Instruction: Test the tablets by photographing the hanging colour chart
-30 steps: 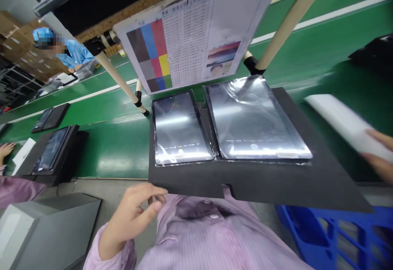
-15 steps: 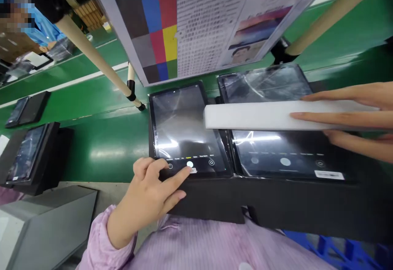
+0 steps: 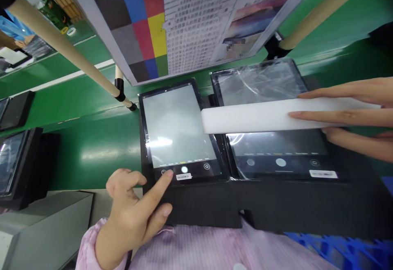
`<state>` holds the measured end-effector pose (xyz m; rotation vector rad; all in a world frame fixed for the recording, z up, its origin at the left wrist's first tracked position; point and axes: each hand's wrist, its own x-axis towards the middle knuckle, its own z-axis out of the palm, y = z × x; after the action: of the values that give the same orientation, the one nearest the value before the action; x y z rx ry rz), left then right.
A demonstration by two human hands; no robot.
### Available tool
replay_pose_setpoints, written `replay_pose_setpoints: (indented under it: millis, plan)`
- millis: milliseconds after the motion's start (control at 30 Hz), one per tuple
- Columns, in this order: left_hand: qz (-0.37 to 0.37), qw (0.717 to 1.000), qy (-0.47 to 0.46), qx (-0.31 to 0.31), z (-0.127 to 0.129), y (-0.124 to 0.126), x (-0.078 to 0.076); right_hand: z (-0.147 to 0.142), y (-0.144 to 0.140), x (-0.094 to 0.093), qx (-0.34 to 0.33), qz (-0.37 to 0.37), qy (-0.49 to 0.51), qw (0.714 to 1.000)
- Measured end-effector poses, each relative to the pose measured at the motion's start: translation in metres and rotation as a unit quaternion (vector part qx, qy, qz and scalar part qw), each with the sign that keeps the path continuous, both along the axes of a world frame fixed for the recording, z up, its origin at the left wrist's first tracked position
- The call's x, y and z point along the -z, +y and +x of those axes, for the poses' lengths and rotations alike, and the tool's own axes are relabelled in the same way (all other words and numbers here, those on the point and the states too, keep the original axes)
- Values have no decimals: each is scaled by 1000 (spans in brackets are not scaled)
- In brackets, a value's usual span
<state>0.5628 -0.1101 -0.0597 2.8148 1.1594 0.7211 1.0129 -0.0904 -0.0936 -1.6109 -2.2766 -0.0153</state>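
The left tablet (image 3: 176, 128), dark half a second before, now showed a pale, bright camera view, so the tap had seemingly registered. The left hand (image 3: 135, 212) had drawn back, index finger extended at the screen's lower edge, other fingers curled. The right hand (image 3: 350, 114) kept its fingers straight, pinching a white foam bar (image 3: 260, 116) lying crosswise over the right tablet (image 3: 276, 139). Both tablets sat in the black foam tray (image 3: 276, 204), long axes pointing away toward the colour test chart (image 3: 184, 20).
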Motion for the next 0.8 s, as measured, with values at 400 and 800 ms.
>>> replay_pose_setpoints:
  millis: [400,800]
  plan:
    - [-33,992,93,82,77,-5,-18,29,-21,1,-17,71,-3,997]
    - [-18,974,166,150,168,2,-5,114,-94,14,82,112,-2,990]
